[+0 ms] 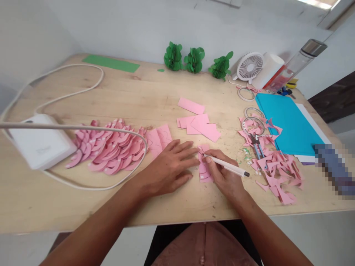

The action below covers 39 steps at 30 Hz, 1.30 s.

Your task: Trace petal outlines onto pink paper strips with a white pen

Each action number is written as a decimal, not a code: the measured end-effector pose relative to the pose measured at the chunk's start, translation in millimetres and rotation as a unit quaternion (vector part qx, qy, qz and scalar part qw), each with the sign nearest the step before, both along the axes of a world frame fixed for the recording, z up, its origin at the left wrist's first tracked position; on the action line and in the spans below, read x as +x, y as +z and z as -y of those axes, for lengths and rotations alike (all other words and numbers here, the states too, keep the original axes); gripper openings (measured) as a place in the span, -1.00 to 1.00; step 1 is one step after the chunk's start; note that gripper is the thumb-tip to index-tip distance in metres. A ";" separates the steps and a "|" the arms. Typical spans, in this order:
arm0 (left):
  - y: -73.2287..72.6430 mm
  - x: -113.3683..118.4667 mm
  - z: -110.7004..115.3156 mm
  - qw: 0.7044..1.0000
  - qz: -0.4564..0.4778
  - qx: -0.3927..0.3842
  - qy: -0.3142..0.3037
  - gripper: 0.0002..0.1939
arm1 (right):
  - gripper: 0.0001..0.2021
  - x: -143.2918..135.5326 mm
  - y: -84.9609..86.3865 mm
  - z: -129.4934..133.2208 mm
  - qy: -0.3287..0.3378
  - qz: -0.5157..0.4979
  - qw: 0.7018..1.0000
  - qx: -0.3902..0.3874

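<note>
In my right hand (224,173) is a white pen (227,165) with a dark end, its tip down on a small pink paper strip (204,173). Curved dark lines show on that strip. My left hand (174,166) lies flat with fingers spread, the fingertips at the strip's left edge. Just left of this hand are pink paper pieces with drawn outlines (159,139). Beyond both hands lie several plain pink paper rectangles (198,125), loosely overlapping. A large heap of cut pink curved pieces (115,147) sits farther left.
Pink scraps (283,173), scissors (257,146) and tape rolls (253,126) lie at right beside blue sheets (288,123). A small fan (249,67), a bottle (296,66) and green paper shapes (194,60) stand at the back. A white cable (130,181) loops around a white box (41,142).
</note>
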State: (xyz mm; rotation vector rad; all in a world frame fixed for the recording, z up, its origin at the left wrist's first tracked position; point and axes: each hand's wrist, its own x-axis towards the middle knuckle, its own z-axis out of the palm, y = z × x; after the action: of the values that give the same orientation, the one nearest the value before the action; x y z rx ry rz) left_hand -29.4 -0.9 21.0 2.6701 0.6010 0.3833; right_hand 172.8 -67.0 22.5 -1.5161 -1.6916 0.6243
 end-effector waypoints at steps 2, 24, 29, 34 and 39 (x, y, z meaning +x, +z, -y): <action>1.3 -0.8 -0.4 1.000 -0.001 0.001 0.007 -0.63 | -0.84 -0.1 0.1 -0.3 -0.003 0.005 1.000 -0.003; 5.1 -2.6 -2.7 1.000 0.001 -0.004 0.016 -0.70 | -0.84 -0.2 0.2 -0.2 -0.010 0.016 1.000 0.018; 4.5 -2.6 -2.2 1.000 -0.002 -0.006 0.015 -0.69 | -0.83 0.0 1.3 -0.5 -0.008 0.016 1.000 0.010; 5.1 -2.1 -1.3 1.000 0.001 -0.003 0.014 -0.67 | -0.83 0.1 1.5 -0.5 -0.009 0.013 1.000 0.000; 7.2 -0.9 -0.6 1.000 -0.005 -0.004 0.010 -0.64 | -0.84 0.0 0.5 -0.4 -0.011 0.009 1.000 -0.001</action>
State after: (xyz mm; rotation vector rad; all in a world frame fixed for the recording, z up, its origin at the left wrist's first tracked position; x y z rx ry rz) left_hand -30.4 -0.2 28.3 2.6608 0.6315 0.3722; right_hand 172.8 -66.6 23.0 -1.5439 -1.6852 0.6026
